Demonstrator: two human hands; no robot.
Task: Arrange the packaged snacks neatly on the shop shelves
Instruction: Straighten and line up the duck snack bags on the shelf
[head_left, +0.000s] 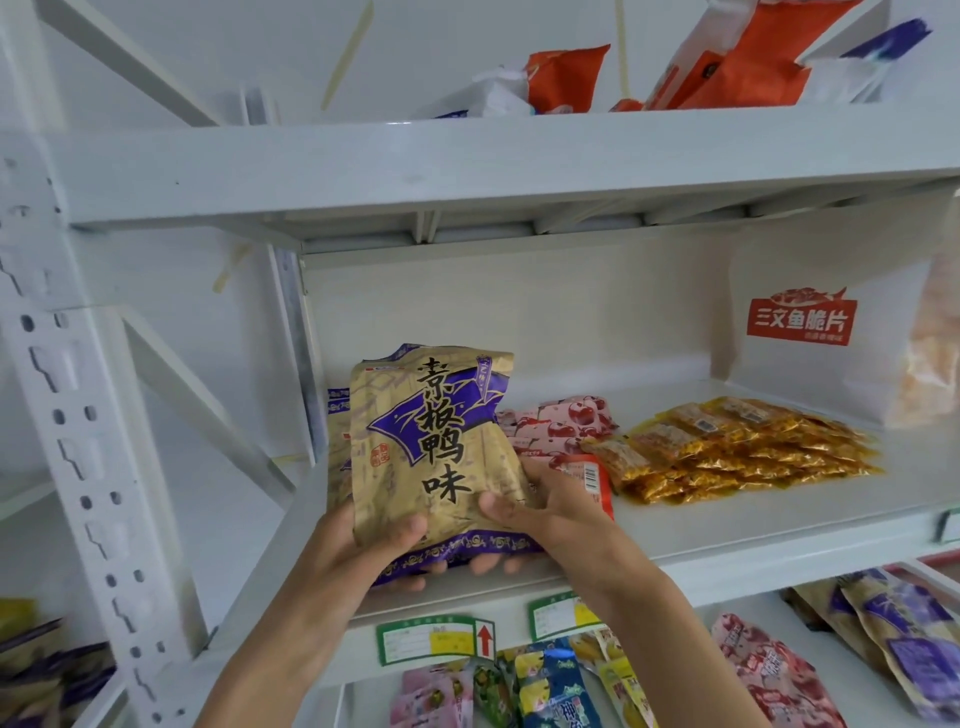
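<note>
wall (197, 41): white | shelving (467, 156): white metal | upright (78, 415): perforated

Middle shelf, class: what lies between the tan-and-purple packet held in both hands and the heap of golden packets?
In the head view, pink cherry-print packets lie between the tan-and-purple packet and the golden packets, with a red packet in front.

I see the tan-and-purple snack pack (431, 447) upright, front facing me, at the middle shelf (727, 525) front-left edge. Pink cherry packs (566, 421) lie flat behind it, w/ gold sachets (737, 447) heaped further right.
</note>
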